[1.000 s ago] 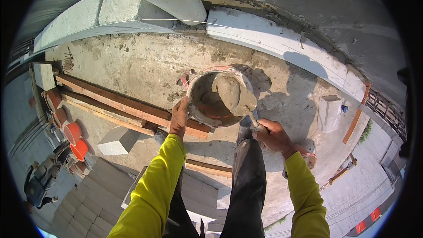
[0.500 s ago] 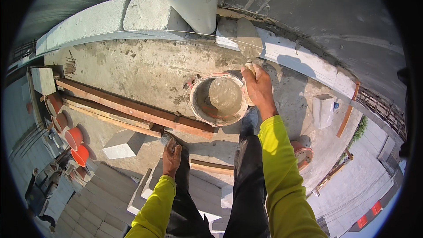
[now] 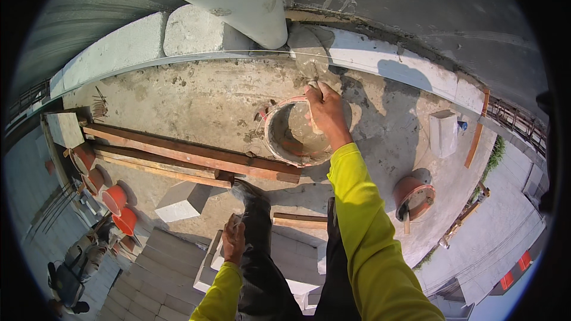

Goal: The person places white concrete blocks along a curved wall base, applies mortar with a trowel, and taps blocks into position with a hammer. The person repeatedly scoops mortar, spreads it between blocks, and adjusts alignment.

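My right hand (image 3: 324,110) is closed around the handle of a trowel (image 3: 310,64), above the right side of a mortar bucket (image 3: 275,147). The trowel's wide, mortar-coated blade points away from me, beside the low white block course (image 3: 369,53). Wet grey mortar (image 3: 304,37) lies at the end of that course, next to the pale column. More mortar (image 3: 300,128) sits inside the bucket, partly hidden by my hand. Low beside my left leg hangs my left hand (image 3: 234,239), its fingers loosely bent and apart, with nothing visible in them.
A taut string (image 3: 178,58) runs along the blocks, near a pale round column (image 3: 250,0). Wooden beams (image 3: 196,153) lie left of the bucket. A second bucket (image 3: 416,197) and a white block (image 3: 443,134) are at right. Orange buckets (image 3: 114,200) stand left, near another person (image 3: 71,279).
My right hand and the trowel have shifted left, with the blade now over the mortar by the column. My left hand has moved lower in view. The whole view has shifted slightly.
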### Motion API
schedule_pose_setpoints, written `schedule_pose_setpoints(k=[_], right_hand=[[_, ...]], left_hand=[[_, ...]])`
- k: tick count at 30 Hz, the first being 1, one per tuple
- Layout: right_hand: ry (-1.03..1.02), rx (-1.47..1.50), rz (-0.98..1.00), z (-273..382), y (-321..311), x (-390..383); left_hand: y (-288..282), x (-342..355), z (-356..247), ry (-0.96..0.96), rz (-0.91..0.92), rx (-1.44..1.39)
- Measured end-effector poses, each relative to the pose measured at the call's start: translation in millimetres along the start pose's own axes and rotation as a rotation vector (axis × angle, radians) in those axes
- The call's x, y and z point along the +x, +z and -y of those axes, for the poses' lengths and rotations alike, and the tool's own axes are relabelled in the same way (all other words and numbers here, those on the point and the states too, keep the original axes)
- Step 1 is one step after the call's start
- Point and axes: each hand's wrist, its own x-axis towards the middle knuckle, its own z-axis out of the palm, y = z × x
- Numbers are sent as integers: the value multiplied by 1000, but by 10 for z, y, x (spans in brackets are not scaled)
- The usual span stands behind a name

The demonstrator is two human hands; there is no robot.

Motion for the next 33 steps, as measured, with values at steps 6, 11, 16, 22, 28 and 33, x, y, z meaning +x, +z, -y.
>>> schedule_pose_setpoints(k=[6,11,16,22,28,33], right_hand=[[174,365,-63,18,-68,-97],[205,191,-13,75,-220,-282],[298,465,-141,-37,-372,-271],[256,89,121,91,-557,-245],[10,-216,65,190,-394,-120],[-25,-312,-13,-111,-100,223]], left_hand=[[226,86,-232,58,80,19],[323,20,-481,70,66,-91],[365,55,-516,56,94,-8],[421,70,-535,43,89,-62],[456,93,-567,68,88,-13],[432,43,-577,45,68,-39]])
